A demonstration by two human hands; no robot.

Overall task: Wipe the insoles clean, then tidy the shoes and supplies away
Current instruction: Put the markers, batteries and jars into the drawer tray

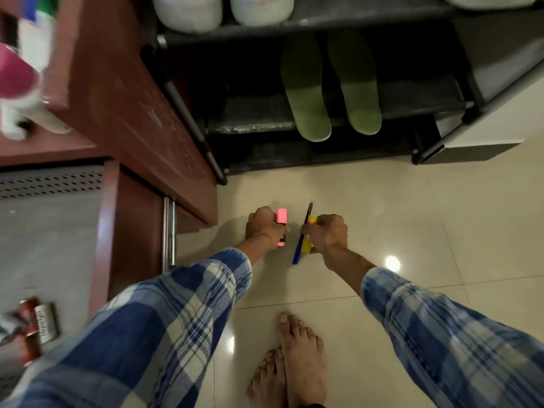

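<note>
My left hand [262, 228] grips a pink and black sandal [281, 215], held on edge just above the tiled floor. My right hand [326, 231] grips a thin blue-soled sandal with yellow straps [298, 253], also on edge, close beside the pink one. Both hang in front of the black shoe rack [265, 125]. A pair of green slippers [309, 107] lies on the rack's lower shelf, heels sticking out over its front edge. No insoles or wiping cloth are in view.
White shoes [188, 13] sit on the rack's upper shelf. A red-brown cabinet [132, 113] stands to the left, with blurred pink and white bottles [17, 83] on it. A red tin [38, 322] lies at the lower left. My bare feet [300, 357] stand on the glossy tiles.
</note>
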